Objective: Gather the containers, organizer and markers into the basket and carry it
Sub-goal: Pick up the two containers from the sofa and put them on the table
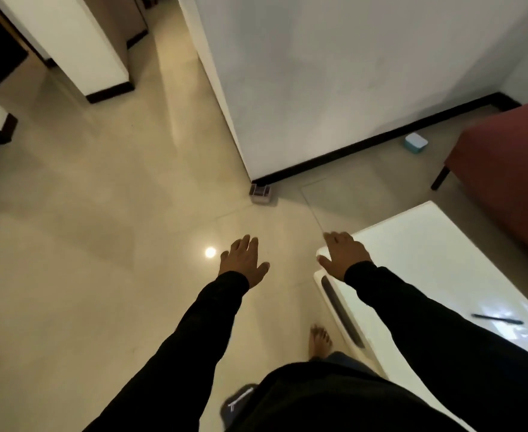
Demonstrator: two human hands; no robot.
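A small clear organizer point(260, 193) with dark compartments stands on the floor at the corner of the white wall, ahead of both hands. A teal container with a white lid point(416, 142) sits on the floor by the black skirting, farther right. A dark marker point(497, 319) lies on the white table at the right. My left hand point(243, 259) is stretched forward over the floor, empty, fingers apart. My right hand point(343, 256) hovers over the table's near corner, also empty and spread. No basket is in view.
A glossy white low table point(437, 263) fills the right side, with a red sofa point(512, 169) beyond it. A white wall corner point(250, 169) juts out ahead. White cabinets stand at the upper left. My bare foot point(319, 341) is on the beige tiled floor.
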